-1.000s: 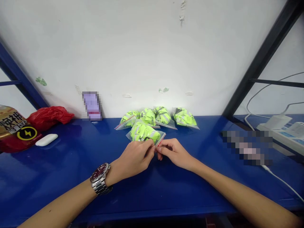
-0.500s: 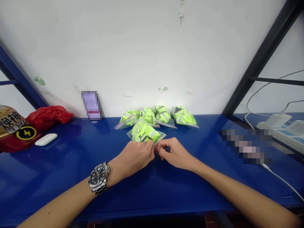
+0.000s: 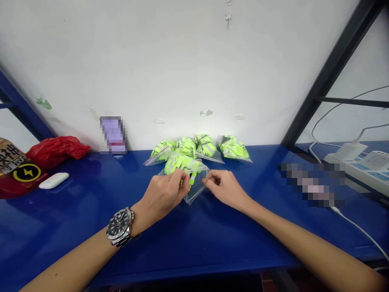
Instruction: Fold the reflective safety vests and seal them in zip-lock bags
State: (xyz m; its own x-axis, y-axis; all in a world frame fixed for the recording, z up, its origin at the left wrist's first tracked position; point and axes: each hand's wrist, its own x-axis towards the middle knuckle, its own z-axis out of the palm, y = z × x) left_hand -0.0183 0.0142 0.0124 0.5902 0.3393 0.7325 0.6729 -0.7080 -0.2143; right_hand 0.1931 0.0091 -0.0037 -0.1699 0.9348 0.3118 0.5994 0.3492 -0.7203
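A clear zip bag (image 3: 196, 191) with folded neon-yellow and grey reflective fabric (image 3: 180, 162) inside lies on the blue table, its open-looking end toward me. My left hand (image 3: 167, 190), with a watch at the wrist, is closed in a pinch at the bag's left side. At the right edge of the same bag, the fingertips of my right hand (image 3: 225, 188) are pinched together on the plastic. Whether the seal is closed cannot be made out. Just behind are several similar filled bags (image 3: 234, 148), standing close to the wall.
On the left are a red plastic bag (image 3: 57, 150), a gold and dark red package (image 3: 20, 174) and a white case (image 3: 54, 181). A blurred phone (image 3: 114, 134) leans on the wall. Rightward are another blurred device (image 3: 313, 184) with a cable, a power strip (image 3: 360, 168) and a dark post (image 3: 325, 77).
My hands have moved apart, the left shifting leftward. More of the bag's clear end now shows between them, spread toward me. The view has turned slightly.
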